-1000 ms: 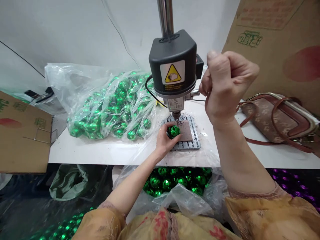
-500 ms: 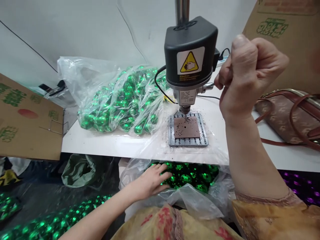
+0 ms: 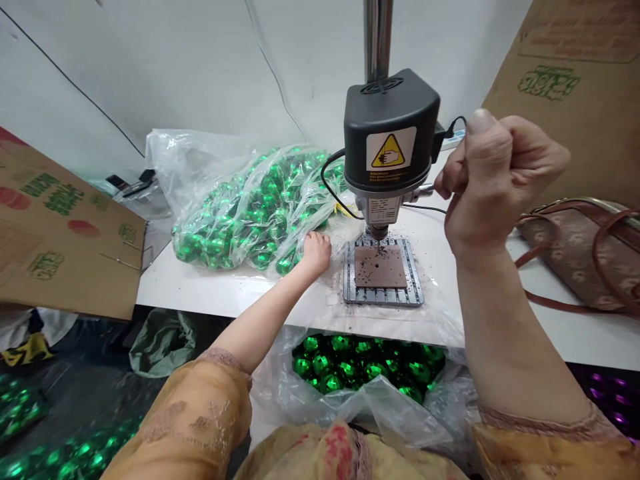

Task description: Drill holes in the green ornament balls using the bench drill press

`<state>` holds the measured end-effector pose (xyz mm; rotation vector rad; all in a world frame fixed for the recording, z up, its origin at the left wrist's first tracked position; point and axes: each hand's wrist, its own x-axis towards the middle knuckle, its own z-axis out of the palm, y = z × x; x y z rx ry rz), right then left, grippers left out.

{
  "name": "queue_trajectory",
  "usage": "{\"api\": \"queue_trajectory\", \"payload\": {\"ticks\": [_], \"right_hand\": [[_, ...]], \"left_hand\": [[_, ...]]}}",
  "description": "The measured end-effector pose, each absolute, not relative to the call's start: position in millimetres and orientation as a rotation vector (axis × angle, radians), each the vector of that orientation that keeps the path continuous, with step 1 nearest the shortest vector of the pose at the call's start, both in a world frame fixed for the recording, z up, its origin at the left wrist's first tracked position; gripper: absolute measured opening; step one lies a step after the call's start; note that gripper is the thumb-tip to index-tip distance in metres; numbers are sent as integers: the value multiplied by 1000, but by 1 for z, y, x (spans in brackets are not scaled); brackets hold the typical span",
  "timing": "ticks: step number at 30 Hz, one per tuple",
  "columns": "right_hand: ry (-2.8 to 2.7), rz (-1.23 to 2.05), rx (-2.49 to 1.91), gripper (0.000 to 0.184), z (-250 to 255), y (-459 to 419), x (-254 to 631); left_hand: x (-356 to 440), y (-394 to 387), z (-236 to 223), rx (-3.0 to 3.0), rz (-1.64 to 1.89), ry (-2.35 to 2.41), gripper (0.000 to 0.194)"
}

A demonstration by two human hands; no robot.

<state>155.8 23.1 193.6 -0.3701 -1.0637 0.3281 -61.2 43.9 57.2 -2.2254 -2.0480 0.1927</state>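
Open tabletop strip (image 3: 215, 288) front-left, bagged balls (image 3: 267, 212) behind, drill press (image 3: 393, 110) rightward

Mustard sleeves (image 3: 185, 417), dusky-pink cuffs (image 3: 227, 360), perhaps lace; yellowish garment front (image 3: 290, 460), red print (image 3: 337, 453), lower edge cropped.

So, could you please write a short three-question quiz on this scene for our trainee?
1. Choose: the bare right hand is closed on A) a brown patterned handbag, B) a silver metal lever, C) a cardboard box.
2. True or false: the bare left hand is inside the open plastic bag below the table edge.
3. What colour is the warning triangle on the black drill-press housing?

Key: 1 B; 2 false, it is by the bagged shiny green balls on the white table; 3 yellow.
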Motion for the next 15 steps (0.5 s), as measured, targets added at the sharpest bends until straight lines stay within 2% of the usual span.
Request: {"api": "queue_trajectory", "payload": {"ticks": [3,6,8,12,15], "right_hand": [[-1072,330,-387,48,193,21,156],[-1068,323,-384,48,192,21,156],[-1070,320,-383,49,192,20,156],[-1075,332,-402,48,191,19,156],[-1078,328,-409,49,190,19,155]], "left_hand": [[-71,47,62,-2234,133,-2083,26],[-74,41,67,-2321,-64,-2056,33],[-70,32,68,-2417,-538,-2136,39],[-54,12,62,-2366,-1907,-2506,47],[-44,3,58,-2306,-2509,-2619,56]]}}
